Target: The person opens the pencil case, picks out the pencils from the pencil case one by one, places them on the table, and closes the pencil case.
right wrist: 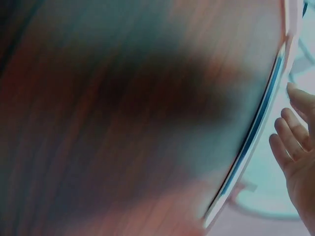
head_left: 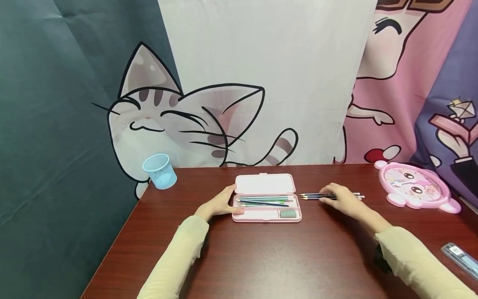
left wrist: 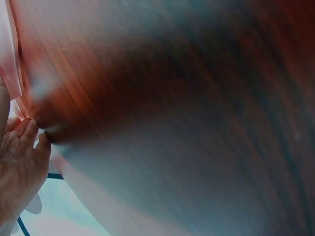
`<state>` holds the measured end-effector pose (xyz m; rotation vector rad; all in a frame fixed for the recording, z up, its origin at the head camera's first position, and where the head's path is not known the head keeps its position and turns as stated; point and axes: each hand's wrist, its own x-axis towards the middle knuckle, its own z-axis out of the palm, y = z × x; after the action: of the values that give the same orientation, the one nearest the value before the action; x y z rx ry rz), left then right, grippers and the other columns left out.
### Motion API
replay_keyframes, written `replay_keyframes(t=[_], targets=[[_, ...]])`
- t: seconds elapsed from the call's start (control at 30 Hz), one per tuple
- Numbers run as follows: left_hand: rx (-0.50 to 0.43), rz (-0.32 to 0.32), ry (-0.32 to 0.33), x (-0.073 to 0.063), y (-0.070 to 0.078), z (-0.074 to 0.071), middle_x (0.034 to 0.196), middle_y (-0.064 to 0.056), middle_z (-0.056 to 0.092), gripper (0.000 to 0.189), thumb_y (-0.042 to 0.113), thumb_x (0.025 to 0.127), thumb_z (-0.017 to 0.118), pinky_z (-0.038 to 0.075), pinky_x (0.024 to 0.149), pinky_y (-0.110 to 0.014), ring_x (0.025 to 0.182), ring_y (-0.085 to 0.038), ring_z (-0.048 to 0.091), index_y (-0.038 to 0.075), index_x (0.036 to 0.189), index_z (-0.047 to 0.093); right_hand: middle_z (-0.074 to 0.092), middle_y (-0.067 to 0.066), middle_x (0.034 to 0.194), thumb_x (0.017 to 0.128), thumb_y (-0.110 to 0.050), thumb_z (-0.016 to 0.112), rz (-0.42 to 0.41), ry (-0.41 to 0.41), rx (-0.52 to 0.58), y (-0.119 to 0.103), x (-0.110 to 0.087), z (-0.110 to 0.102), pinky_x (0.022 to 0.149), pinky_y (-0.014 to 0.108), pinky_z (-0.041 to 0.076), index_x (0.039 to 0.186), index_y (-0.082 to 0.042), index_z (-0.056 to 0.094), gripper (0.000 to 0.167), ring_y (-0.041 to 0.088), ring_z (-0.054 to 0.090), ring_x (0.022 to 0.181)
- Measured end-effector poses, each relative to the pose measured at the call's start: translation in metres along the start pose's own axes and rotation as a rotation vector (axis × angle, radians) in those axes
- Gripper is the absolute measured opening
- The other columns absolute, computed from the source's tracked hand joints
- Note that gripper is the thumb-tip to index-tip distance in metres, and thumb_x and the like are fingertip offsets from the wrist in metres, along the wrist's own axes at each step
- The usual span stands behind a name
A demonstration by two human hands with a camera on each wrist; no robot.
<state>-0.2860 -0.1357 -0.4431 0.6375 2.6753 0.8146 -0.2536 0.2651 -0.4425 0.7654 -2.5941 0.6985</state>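
Observation:
A pink pencil case [head_left: 257,220] lies opened on the table, its lid [head_left: 265,184] folded back. Several pencils [head_left: 263,202] fill its middle section, and a grey-green eraser [head_left: 288,213] sits in the front right compartment. At the case's left side, my left hand [head_left: 220,204] has its thumb over the front corner and its fingers along the lid's edge. Dark blue pencils [head_left: 310,196] lie side by side to the right of the case. Over them is my right hand [head_left: 341,199], fingers loosely bent; in the right wrist view these fingers [right wrist: 290,135] appear beside the pencils, holding nothing.
A light blue cup-shaped bin [head_left: 159,171] stands at the table's back left corner. At the back right lies a pink cartoon-shaped clock [head_left: 414,187]. A clear slim case [head_left: 461,258] is near the right edge. Printed curtains [head_left: 269,62] hang behind the brown table [head_left: 269,257].

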Motion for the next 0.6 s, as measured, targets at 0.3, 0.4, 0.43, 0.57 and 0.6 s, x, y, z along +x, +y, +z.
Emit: replay_keyframes(t=[0.3, 0.4, 0.43, 0.57, 0.6], targets=[[-0.012, 0.017, 0.006, 0.001, -0.002, 0.001, 0.146, -0.017, 0.027, 0.099, 0.037, 0.072, 0.076, 0.022, 0.112, -0.041, 0.136, -0.026, 0.026, 0.000, 0.144, 0.018, 0.066, 0.006, 0.083, 0.079, -0.008, 0.069, -0.040, -0.143, 0.212, -0.055, 0.031, 0.037, 0.068, 0.033, 0.051, 0.091, -0.002, 0.066, 0.014, 0.017, 0.062, 0.076], [0.001, 0.021, 0.010, 0.002, -0.002, 0.002, 0.147, -0.017, 0.026, 0.099, 0.037, 0.072, 0.075, 0.022, 0.113, -0.041, 0.137, -0.026, 0.025, 0.000, 0.144, 0.018, 0.068, 0.006, 0.083, 0.080, -0.011, 0.068, -0.045, -0.218, 0.210, -0.064, 0.037, 0.043, 0.067, 0.029, 0.051, 0.091, -0.002, 0.066, 0.014, 0.013, 0.062, 0.075], [0.005, 0.022, 0.010, 0.002, -0.003, 0.002, 0.147, -0.017, 0.026, 0.099, 0.037, 0.072, 0.075, 0.022, 0.113, -0.041, 0.137, -0.026, 0.025, 0.000, 0.144, 0.018, 0.068, 0.006, 0.083, 0.081, -0.011, 0.068, -0.047, -0.241, 0.203, -0.066, 0.039, 0.044, 0.066, 0.028, 0.051, 0.091, -0.002, 0.066, 0.014, 0.012, 0.062, 0.075], [0.009, 0.014, 0.006, 0.002, -0.003, 0.002, 0.147, -0.017, 0.025, 0.100, 0.039, 0.073, 0.075, 0.022, 0.113, -0.041, 0.137, -0.026, 0.024, -0.001, 0.144, 0.017, 0.069, 0.007, 0.082, 0.081, -0.009, 0.067, -0.041, -0.297, 0.178, -0.072, 0.043, 0.046, 0.066, 0.027, 0.052, 0.091, -0.001, 0.066, 0.013, 0.013, 0.064, 0.075], [0.007, 0.009, 0.005, 0.002, -0.003, 0.001, 0.147, -0.017, 0.025, 0.100, 0.039, 0.073, 0.075, 0.022, 0.113, -0.041, 0.137, -0.026, 0.024, -0.001, 0.144, 0.017, 0.069, 0.007, 0.082, 0.081, -0.008, 0.066, -0.040, -0.299, 0.178, -0.072, 0.044, 0.046, 0.066, 0.028, 0.052, 0.090, 0.000, 0.067, 0.012, 0.013, 0.064, 0.075]])
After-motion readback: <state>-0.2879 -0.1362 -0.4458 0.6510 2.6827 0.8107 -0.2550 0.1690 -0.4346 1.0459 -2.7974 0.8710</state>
